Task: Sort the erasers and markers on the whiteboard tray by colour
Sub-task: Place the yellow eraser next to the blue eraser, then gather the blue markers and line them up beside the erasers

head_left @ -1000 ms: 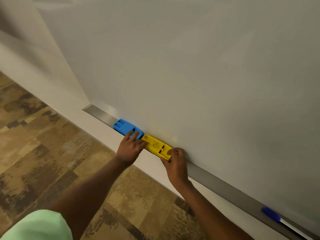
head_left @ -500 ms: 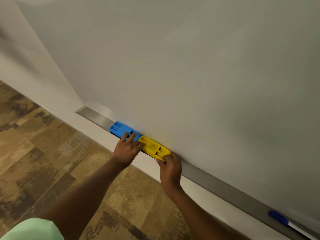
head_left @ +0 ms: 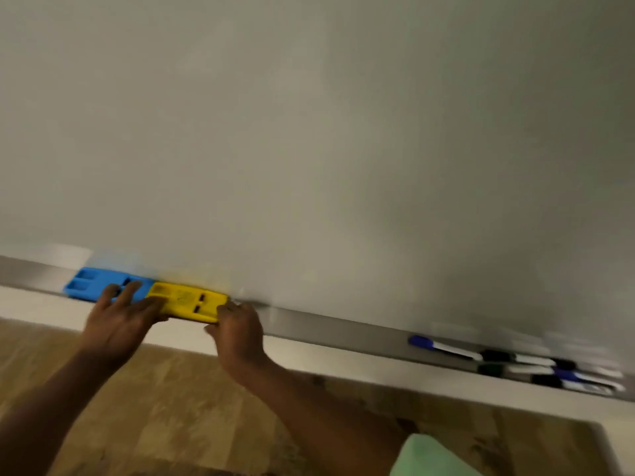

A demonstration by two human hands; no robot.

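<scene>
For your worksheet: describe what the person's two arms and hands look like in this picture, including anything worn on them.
Both forearms are bare, with no watch, ring or glove visible on the left hand or the right hand. The only clothing in view is a patch of light green fabric at the bottom edge. Motion blur hides finer detail.

Carrier: long brushed-metal whiteboard tray [head_left: 319,324], running from 9 o'clock down toward 4 o'clock.
Left end: blue rectangular plastic eraser [head_left: 99,282], flat on the tray.
Beside it: yellow rectangular plastic eraser [head_left: 187,304], end to end with the blue one, toward 3 o'clock.
Right end: blue-capped white marker [head_left: 441,348], then a blurred cluster of dark-capped markers [head_left: 546,371] at 4 o'clock.
</scene>
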